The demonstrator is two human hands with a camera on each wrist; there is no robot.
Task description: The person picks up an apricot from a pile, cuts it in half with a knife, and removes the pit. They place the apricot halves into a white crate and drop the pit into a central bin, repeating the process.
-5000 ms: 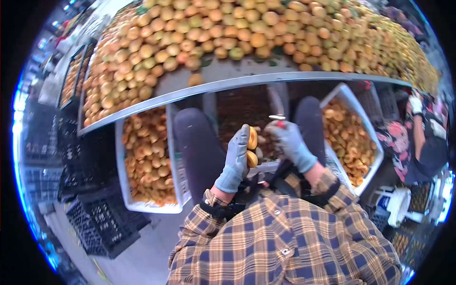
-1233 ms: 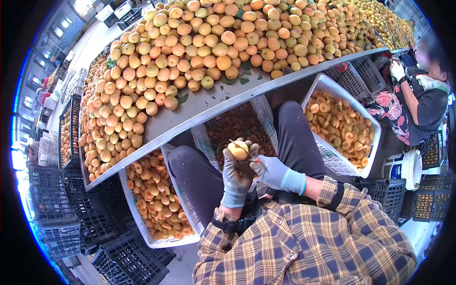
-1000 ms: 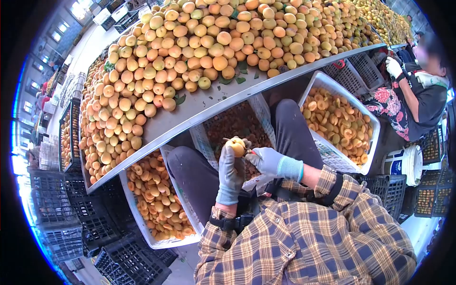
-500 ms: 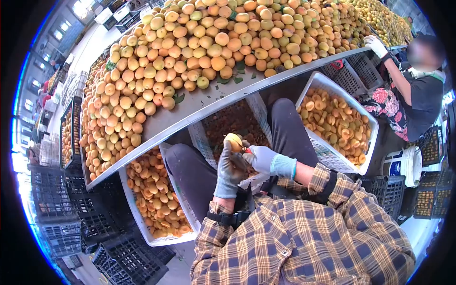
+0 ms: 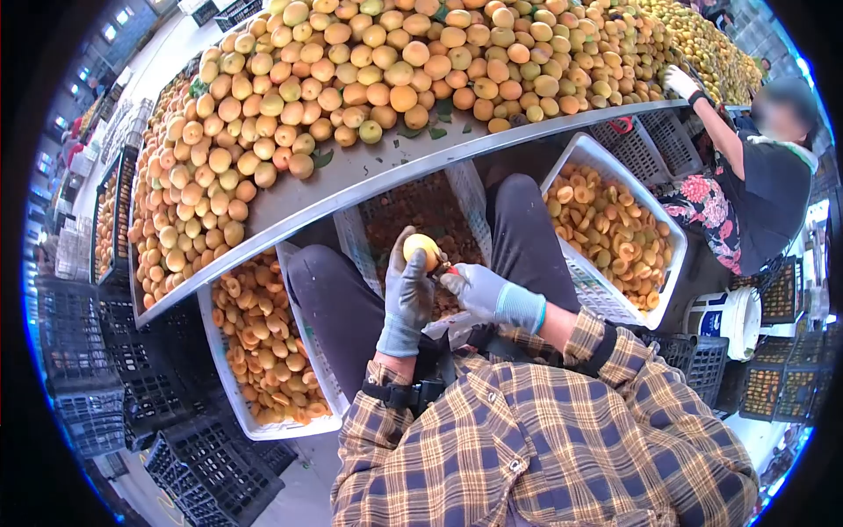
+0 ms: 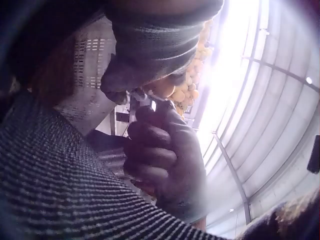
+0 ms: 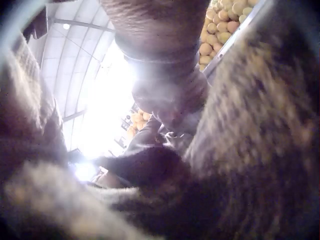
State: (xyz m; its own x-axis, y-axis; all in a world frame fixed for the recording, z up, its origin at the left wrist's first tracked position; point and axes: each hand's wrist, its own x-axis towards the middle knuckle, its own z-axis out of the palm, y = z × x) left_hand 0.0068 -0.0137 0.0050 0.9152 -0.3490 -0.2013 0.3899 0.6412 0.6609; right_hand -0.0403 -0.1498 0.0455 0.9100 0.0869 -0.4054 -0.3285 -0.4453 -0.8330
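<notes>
In the head view my gloved left hand [image 5: 407, 300] holds up an apricot [image 5: 421, 249] between thumb and fingers, over the gap between the knees. My gloved right hand [image 5: 481, 292], close beside it, grips a small knife by its red handle [image 5: 452, 271]. The knife's tip end meets the apricot's right side, and most of the blade is hidden there. From the left wrist view, the right hand's curled fingers [image 6: 150, 150] sit just below the apricot [image 6: 164, 88], a bright bit of blade between them. The right wrist view is mostly dark sleeve and glare.
A metal-edged table [image 5: 369, 204] heaped with apricots [image 5: 351, 70] spans the front. White crates [image 5: 329, 422] of halved apricots stand left and right; a crate of dark bits [image 5: 413, 206] lies between the knees. Another person [image 5: 773, 184] sits at right, beside a white bucket [image 5: 738, 321].
Five seconds ago the left hand held apricot halves; now it holds a rounded apricot against the knife. Lately it has turned this fruit. The other person's hand has reached onto the heap.
</notes>
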